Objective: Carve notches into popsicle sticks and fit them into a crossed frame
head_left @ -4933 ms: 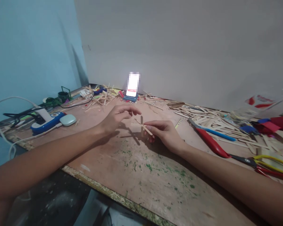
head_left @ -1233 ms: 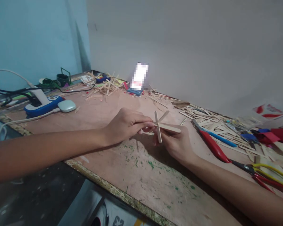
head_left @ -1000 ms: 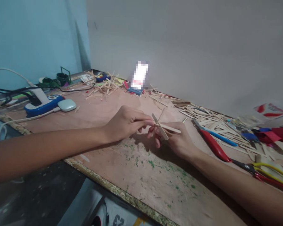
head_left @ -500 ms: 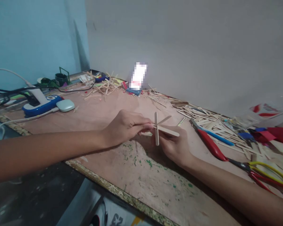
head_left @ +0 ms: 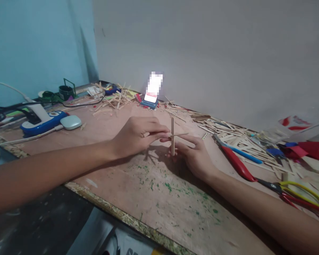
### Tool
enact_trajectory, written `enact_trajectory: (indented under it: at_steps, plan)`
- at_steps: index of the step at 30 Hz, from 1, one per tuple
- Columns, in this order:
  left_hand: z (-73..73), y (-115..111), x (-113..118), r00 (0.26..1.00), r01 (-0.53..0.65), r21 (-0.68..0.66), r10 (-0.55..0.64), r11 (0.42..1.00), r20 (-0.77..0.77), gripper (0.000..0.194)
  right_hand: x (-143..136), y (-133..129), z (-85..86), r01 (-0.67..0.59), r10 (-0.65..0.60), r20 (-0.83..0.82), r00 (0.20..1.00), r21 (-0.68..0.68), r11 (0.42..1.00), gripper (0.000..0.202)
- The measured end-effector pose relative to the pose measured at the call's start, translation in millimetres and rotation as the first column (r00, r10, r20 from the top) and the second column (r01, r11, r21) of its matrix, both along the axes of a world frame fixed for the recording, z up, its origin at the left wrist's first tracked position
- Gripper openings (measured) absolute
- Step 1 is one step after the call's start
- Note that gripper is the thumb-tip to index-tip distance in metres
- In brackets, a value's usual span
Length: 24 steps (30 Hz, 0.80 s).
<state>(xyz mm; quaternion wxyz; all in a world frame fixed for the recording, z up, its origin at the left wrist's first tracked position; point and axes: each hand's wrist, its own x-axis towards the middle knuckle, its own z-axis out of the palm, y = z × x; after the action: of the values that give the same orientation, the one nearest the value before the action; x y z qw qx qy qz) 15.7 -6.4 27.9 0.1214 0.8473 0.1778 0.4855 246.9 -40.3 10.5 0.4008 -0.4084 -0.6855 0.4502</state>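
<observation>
Several wooden craft sticks joined into a crossed piece [head_left: 172,146] are held up over the middle of the table. One stick stands upright and others point off to the right. My left hand [head_left: 138,136] pinches the piece near the crossing between thumb and fingers, with a stick end showing behind the thumb. From the right, my right hand [head_left: 198,157] has its fingers closed around the piece, partly hidden behind the sticks. How the sticks are fixed at the crossing is too small to tell.
Right of my hands lie a red-handled tool [head_left: 236,163], a blue pen-like tool [head_left: 244,154], scissors [head_left: 303,194] and loose sticks [head_left: 239,141]. A lit phone [head_left: 154,86] leans at the back. A blue-and-white power strip [head_left: 45,122] with cables sits left. The table edge [head_left: 117,216] runs in front.
The crossed sticks have turned slightly, with one rear stick now lying nearly level. Both hands have shifted a little up and to the left in view, still holding the piece.
</observation>
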Motion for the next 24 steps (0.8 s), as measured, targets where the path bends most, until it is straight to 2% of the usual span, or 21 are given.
enact_trajectory:
  at_steps: [4, 8, 12, 16, 18, 21, 24]
  plan:
    - [2.5, 3, -2, 1.000, -0.016, -0.023, 0.016, 1.000, -0.011, 0.013, 6, 0, 0.7, 0.060, -0.062, -0.123, 0.990, -0.021, 0.998, 0.040]
    - [4.7, 2, -2, 1.000, -0.001, -0.114, -0.002, 0.993, -0.021, 0.011, 7, -4, 4.3, 0.121, -0.106, -0.162, 0.981, 0.088, 0.989, 0.037]
    - [5.4, 1, 0, 1.000, 0.016, -0.241, -0.022, 0.970, -0.022, 0.009, 7, -5, 4.0, 0.108, -0.089, -0.125, 0.988, 0.158, 0.981, 0.033]
    - [3.7, 4, 0, 0.998, 0.019, -0.368, -0.040, 0.930, -0.048, 0.017, 8, -6, 2.3, 0.141, -0.120, -0.113, 0.986, 0.201, 0.969, 0.040]
    - [1.8, 7, 1, 0.997, 0.025, -0.419, -0.051, 0.907, -0.051, 0.022, 6, -9, 2.7, 0.144, -0.134, -0.062, 0.989, 0.218, 0.965, 0.038]
    - [-2.2, 9, 3, 0.997, 0.045, -0.487, -0.069, 0.873, -0.032, 0.025, 1, -12, 4.4, 0.126, -0.138, 0.049, 0.989, 0.200, 0.972, 0.029]
    - [-8.0, 8, 7, 0.999, 0.045, -0.556, -0.054, 0.830, -0.001, 0.027, -4, -13, 7.2, 0.132, -0.147, 0.084, 0.985, 0.163, 0.978, 0.032]
